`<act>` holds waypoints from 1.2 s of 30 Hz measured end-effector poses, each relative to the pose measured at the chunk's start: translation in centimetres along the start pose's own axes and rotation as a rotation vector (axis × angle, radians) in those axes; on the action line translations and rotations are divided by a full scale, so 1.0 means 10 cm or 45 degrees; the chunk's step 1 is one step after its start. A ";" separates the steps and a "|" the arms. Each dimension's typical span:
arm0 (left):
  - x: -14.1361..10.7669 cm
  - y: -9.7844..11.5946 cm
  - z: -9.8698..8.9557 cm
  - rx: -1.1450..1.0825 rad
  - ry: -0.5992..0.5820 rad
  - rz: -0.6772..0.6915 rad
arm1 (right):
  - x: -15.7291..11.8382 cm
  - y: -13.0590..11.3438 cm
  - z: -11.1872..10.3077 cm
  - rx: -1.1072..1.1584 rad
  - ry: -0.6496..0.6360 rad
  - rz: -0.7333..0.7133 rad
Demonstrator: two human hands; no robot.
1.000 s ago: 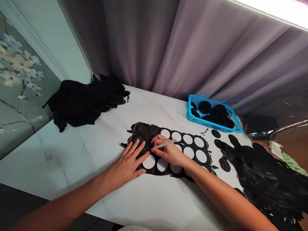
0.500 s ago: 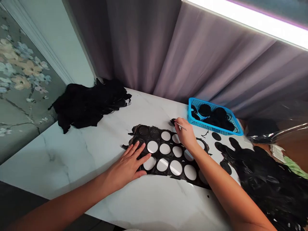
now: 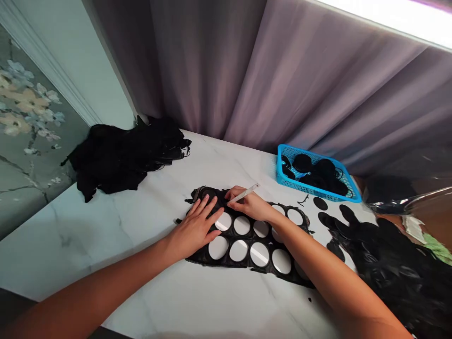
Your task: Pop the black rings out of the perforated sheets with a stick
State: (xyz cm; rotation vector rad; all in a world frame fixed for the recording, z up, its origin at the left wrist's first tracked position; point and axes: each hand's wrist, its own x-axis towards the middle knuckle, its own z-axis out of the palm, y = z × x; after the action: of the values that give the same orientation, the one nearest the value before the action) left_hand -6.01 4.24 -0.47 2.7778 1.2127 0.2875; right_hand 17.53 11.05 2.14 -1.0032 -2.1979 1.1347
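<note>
Two hands, one black sheet [image 3: 250, 239], lying on the bench [image 3: 197, 301]. Ten white round openings [image 3: 259, 254] countable in the sheet: four along the near row, four in the middle, two in the far row. Some are partly covered; exact total can't be told, as the right forearm [image 3: 310, 254] blocks the sheet's right part and the left hand [image 3: 196, 230] its left end.

Left hand: flat on the sheet, fingers a bit apart, grip holding nothing visible. Right hand [image 3: 250, 205]: at the sheet's far edge, grip narrow, pinching one thin white tool [image 3: 243, 194].

Around the sheet: one blue basket [image 3: 319, 193] beyond its right end, black round pieces inside, overlapping, no sure count. One loose black disc [image 3: 320, 203] right of the sheet. Two black heaps: fabric heap [image 3: 113, 162] beyond its left end, bigger pile [image 3: 391, 268] to its right. One tiny black scrap [image 3: 310, 299] near its near right corner.
</note>
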 end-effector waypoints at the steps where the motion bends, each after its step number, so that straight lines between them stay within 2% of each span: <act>1: 0.00 0.01 -0.01 0.003 0.001 -0.002 | 0.00 -0.01 -0.01 -0.004 -0.012 -0.004; 13: 0.02 0.00 0.00 -0.046 -0.003 -0.003 | -0.01 -0.04 0.03 -0.071 -0.023 -0.013; 15: 0.01 0.01 0.00 -0.056 0.008 -0.001 | -0.05 -0.10 0.15 -0.173 0.021 -0.043; 18: 0.01 0.02 0.00 -0.048 0.020 -0.011 | -0.11 -0.16 0.35 -0.475 0.128 -0.085; 20: 0.01 0.02 0.00 -0.039 0.015 -0.025 | -0.10 -0.11 0.38 -0.651 0.200 -0.062; 22: 0.01 0.02 0.00 -0.045 0.010 -0.034 | -0.04 0.03 0.25 -0.735 0.345 0.039; 24: 0.01 0.02 0.00 -0.071 0.021 -0.033 | 0.06 0.20 -0.01 -0.761 0.590 0.172; 27: -0.02 0.01 -0.02 -0.107 0.027 -0.021 | 0.23 0.37 -0.36 -0.767 0.840 0.200; 28: -0.03 0.00 -0.03 -0.104 0.031 -0.025 | 0.29 0.38 -0.41 -0.745 0.843 0.175; 30: -0.08 -0.01 -0.07 -0.074 0.053 -0.049 | 0.38 0.33 -0.39 -0.642 0.733 0.102; 33: -0.18 -0.04 -0.12 -0.020 0.105 -0.078 | 0.46 0.16 -0.13 -0.426 0.435 -0.054; 36: -0.27 -0.05 -0.14 -0.010 0.134 -0.081 | 0.49 0.02 0.17 -0.257 0.218 -0.180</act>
State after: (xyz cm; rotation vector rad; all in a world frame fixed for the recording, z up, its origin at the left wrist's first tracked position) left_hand -8.48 2.64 0.48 2.7424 1.3175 0.4364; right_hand 13.44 14.09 1.44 -0.9694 -2.2357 0.7474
